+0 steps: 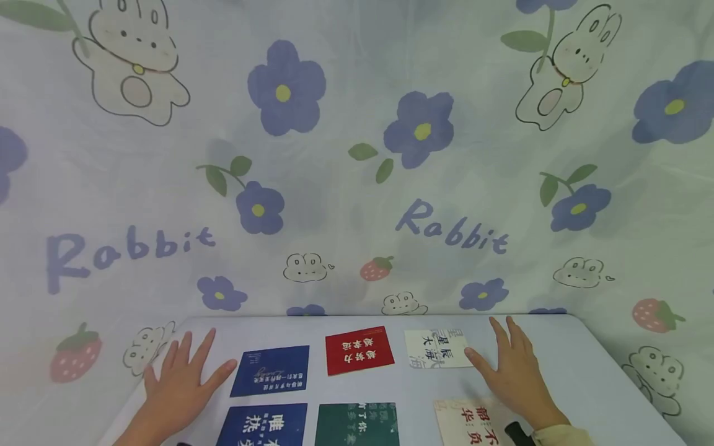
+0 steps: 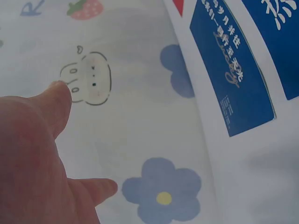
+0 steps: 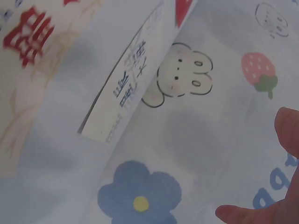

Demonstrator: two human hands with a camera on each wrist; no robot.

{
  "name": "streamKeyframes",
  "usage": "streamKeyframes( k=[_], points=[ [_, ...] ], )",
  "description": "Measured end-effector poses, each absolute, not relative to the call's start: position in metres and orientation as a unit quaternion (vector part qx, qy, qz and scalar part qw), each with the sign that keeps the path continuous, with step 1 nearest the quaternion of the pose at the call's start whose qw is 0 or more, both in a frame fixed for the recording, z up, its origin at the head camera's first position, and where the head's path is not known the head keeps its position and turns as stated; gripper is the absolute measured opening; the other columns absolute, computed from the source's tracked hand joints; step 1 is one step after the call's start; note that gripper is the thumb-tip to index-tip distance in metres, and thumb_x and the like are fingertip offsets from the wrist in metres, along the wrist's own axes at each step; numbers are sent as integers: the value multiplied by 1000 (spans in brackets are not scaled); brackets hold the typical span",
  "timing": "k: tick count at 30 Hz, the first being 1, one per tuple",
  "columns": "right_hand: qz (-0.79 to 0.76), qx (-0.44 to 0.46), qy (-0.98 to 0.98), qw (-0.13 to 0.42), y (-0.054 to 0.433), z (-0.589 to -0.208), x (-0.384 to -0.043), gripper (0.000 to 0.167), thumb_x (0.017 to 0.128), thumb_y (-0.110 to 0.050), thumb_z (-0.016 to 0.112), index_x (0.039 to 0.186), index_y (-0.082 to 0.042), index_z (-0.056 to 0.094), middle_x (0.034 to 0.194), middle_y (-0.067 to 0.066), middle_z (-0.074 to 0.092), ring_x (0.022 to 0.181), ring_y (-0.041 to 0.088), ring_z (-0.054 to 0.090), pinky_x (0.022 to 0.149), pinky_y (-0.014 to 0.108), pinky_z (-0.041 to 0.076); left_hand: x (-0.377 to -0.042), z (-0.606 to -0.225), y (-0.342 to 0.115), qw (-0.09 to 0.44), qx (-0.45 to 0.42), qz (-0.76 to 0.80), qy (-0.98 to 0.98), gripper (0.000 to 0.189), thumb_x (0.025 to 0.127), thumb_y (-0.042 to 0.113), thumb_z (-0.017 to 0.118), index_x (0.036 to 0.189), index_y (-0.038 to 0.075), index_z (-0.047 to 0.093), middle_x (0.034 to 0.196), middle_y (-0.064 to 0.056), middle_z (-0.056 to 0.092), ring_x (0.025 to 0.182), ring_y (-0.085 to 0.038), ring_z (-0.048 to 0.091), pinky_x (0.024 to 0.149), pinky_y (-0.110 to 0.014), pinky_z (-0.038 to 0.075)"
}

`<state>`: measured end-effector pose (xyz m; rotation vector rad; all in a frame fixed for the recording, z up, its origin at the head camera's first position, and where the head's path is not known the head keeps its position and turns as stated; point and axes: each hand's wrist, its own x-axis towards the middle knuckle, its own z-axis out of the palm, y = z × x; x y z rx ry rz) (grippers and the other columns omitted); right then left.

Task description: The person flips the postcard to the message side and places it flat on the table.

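Note:
My left hand [image 1: 181, 384] is spread with its fingers extended, at the left side of the white table and left of a dark blue card [image 1: 271, 371]. Its thumb tip points at that card's left edge, and nothing is in its grasp. My right hand [image 1: 510, 365] is spread too, thumb tip at the right edge of a white card [image 1: 437, 349] with dark lettering. Between them lies a red card [image 1: 359, 350]. Closer to me are a second blue card [image 1: 262, 426], a green card [image 1: 357, 426] and a cream card [image 1: 465, 424] with red characters, all cut off by the frame's bottom.
The white table [image 1: 580, 371] ends at a hanging cloth [image 1: 346, 173] printed with rabbits, flowers and strawberries, which rises behind it and along both sides. A dark strap piece [image 1: 519, 433] sits at my right wrist, by a pale yellow sleeve [image 1: 563, 435].

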<state>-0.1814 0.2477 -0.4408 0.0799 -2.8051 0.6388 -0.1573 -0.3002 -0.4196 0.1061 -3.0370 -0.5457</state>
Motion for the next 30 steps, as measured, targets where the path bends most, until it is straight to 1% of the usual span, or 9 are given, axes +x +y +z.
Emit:
streamKeyframes(
  k=[8, 12, 18, 24, 30],
  points=[
    [238, 40, -960, 139, 229, -444, -177, 88, 95, -56, 60, 151, 6, 32, 155, 38, 20, 139, 60, 20, 100, 81, 26, -153, -423, -300, 4, 47, -187, -981, 97, 95, 69, 46, 156, -3, 19, 150, -48, 2, 139, -65, -4, 99, -82, -15],
    [243, 46, -959, 139, 218, -443, -174, 86, 96, -55, 60, 151, 5, 33, 155, 38, 22, 139, 60, 22, 99, 80, 27, -149, -423, -300, 3, 47, -190, -981, 97, 96, 69, 45, 155, -3, 19, 150, -48, 3, 139, -65, -3, 99, -83, -13],
    [263, 55, -954, 132, 198, -442, -172, 86, 96, -55, 60, 152, 4, 32, 156, 35, 22, 141, 57, 21, 102, 79, 26, -145, -424, -301, -26, 59, -197, -978, 97, 97, 70, 41, 156, -3, 16, 152, -46, 0, 139, -65, -5, 100, -82, -14],
    [274, 53, -954, 113, 181, -443, -170, 86, 95, -55, 61, 154, 1, 32, 159, 31, 22, 143, 52, 21, 105, 77, 27, -142, -425, -300, -41, 67, -200, -977, 97, 97, 69, 40, 156, -3, 15, 152, -46, 0, 138, -65, -4, 101, -81, -11],
    [277, 40, -956, 88, 166, -445, -169, 87, 93, -54, 63, 155, -2, 31, 160, 27, 23, 145, 48, 22, 108, 72, 28, -138, -426, -300, -67, 80, -190, -976, 97, 98, 69, 38, 155, -5, 13, 152, -45, -3, 138, -65, -6, 105, -79, -8]
  ],
)
